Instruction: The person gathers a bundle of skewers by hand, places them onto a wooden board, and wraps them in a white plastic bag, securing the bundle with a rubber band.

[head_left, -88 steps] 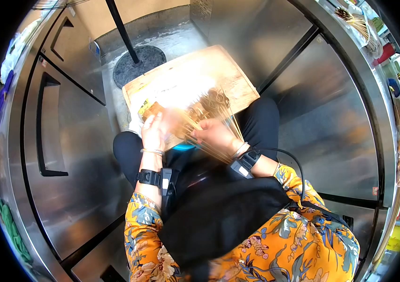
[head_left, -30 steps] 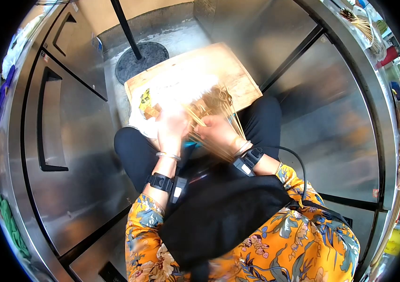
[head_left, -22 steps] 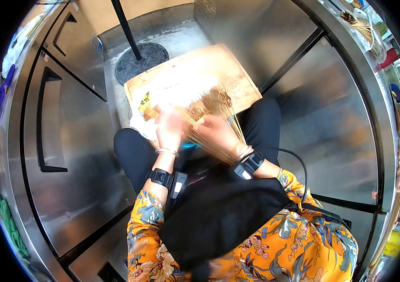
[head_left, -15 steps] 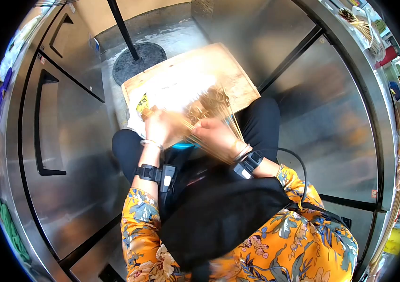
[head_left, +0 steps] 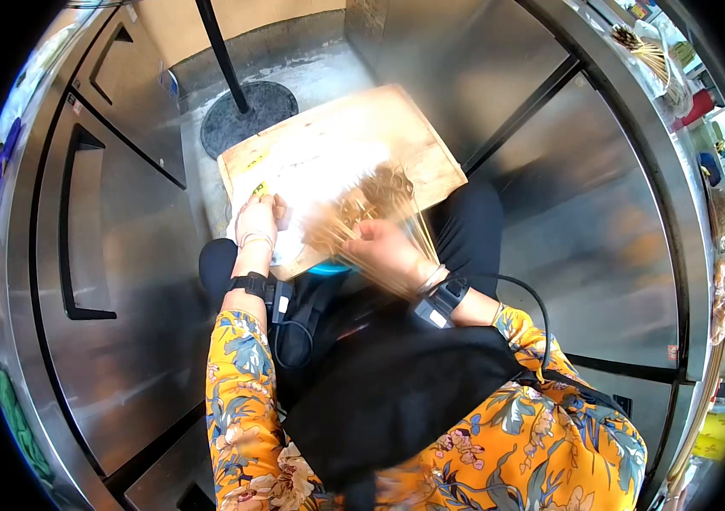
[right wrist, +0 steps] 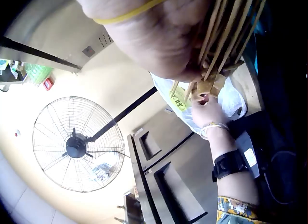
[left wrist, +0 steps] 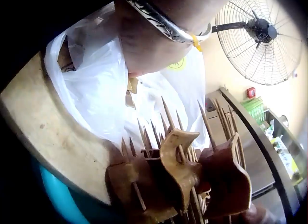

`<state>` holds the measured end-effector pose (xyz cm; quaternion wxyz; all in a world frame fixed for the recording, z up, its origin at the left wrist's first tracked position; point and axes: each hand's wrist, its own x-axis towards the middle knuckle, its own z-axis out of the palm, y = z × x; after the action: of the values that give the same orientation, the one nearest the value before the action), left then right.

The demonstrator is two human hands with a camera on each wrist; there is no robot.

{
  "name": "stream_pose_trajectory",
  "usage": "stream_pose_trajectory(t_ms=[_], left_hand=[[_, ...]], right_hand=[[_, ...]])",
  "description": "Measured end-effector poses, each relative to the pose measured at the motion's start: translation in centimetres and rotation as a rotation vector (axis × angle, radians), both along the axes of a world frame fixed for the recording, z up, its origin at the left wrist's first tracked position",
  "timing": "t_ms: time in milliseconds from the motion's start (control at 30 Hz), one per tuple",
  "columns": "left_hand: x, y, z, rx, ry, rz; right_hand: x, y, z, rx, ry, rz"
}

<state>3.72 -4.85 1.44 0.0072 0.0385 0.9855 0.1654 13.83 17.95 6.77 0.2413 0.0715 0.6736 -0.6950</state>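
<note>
My right hand [head_left: 386, 249] grips a bundle of thin wooden skewers [right wrist: 233, 31] over the near edge of the board. Brown, wavy slices [left wrist: 225, 178] that look like dried tofu are threaded near their pointed ends. To the left, my left hand [head_left: 257, 220] reaches into a white plastic bag [left wrist: 96, 94] with a yellow label. A small brown piece [left wrist: 133, 83] shows by that hand in the left wrist view. The left fingertips are mostly hidden, and I cannot tell whether they pinch it. More loaded skewers [head_left: 392, 183] lie on the board beyond my right hand.
The wooden board [head_left: 422, 140] spans the front of my lap, with something blue [head_left: 328, 268] under its near edge. Steel cabinets [head_left: 141, 281] stand close on both sides. A fan's round black base [head_left: 247, 119] is on the floor behind the board.
My left hand has moved from beside the skewers leftward to the bag, leaving the slices at the skewer tips in view. The right hand keeps its grip nearly in place.
</note>
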Motion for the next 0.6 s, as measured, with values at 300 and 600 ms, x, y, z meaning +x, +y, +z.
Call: stream_pose_trajectory(t_ms=[300,600], left_hand=[[1.0,-0.5,-0.5,0.403,0.372,0.13],[4.6,1.4,2.5,1.571,-0.097,0.325]], right_hand=[[-0.2,0.4,-1.3,-0.062,0.045,0.015],[0.0,0.2,0.1,-0.102,0.05,0.061]])
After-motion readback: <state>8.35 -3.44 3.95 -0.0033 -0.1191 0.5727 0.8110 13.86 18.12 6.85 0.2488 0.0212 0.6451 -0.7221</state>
